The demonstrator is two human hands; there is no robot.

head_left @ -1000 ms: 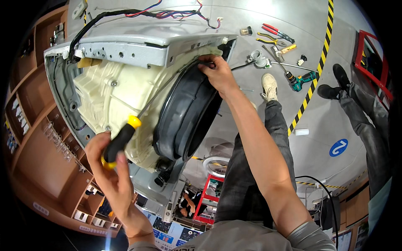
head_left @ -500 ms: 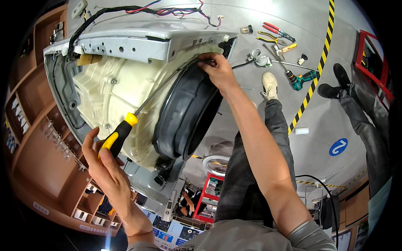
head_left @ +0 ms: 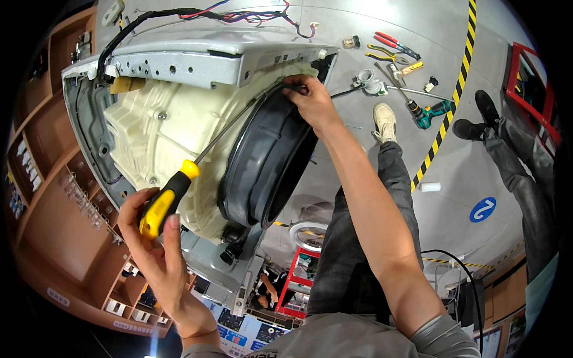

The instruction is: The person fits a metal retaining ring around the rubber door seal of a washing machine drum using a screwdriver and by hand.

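Note:
A long screwdriver (head_left: 169,196) with a yellow-and-black handle slants up to the right, its tip hidden at the upper rim of a black rubber door gasket (head_left: 253,158). My left hand (head_left: 156,253) holds the handle's butt end between thumb and fingers. At the gasket's upper edge, close to the shaft's far end, my right hand (head_left: 310,102) is closed with its fingers curled over the rubber. The gasket sits round the mouth of a cream plastic washing machine tub (head_left: 179,128), inside an opened grey metal cabinet (head_left: 179,67).
A wire harness (head_left: 161,13) runs over the cabinet's top. On the floor at right lie pliers (head_left: 388,55), a teal drill (head_left: 430,113) and a grey pump-like part (head_left: 371,82). Striped tape (head_left: 444,119) crosses the floor; another person's legs (head_left: 513,158) stand beyond. Wooden shelves (head_left: 59,197) line the left.
My left hand has shifted its fingers on the screwdriver handle, the thumb now lower and the grip opened out. The handle has turned slightly about its axis. My right hand stays put.

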